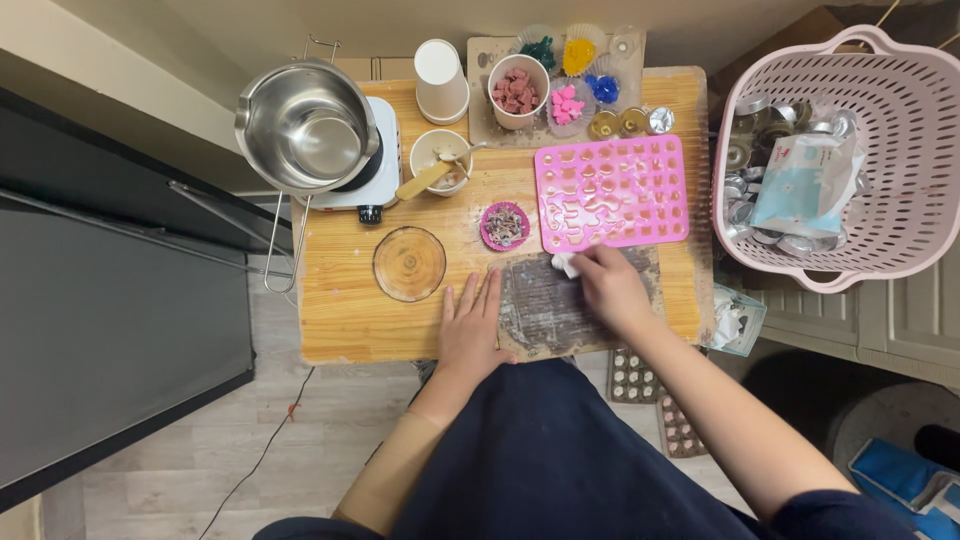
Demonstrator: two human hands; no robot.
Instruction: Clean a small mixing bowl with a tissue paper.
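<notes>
wiping underway at frame centre: right hand (608, 283) pinches small white wad (565, 264) on dark rectangular mat (545, 310); left hand (472, 322) lies flat, empty, steadying it beside pink silicone mould (612, 192).

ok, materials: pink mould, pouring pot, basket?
Pink mould: looks like silicone, matte and thin, with many shaped cavities. Pouring pot: polished steel by its mirror-like reflections. Basket: pale pink moulded plastic, perforated walls, dull sheen. All judged by look only.
</notes>
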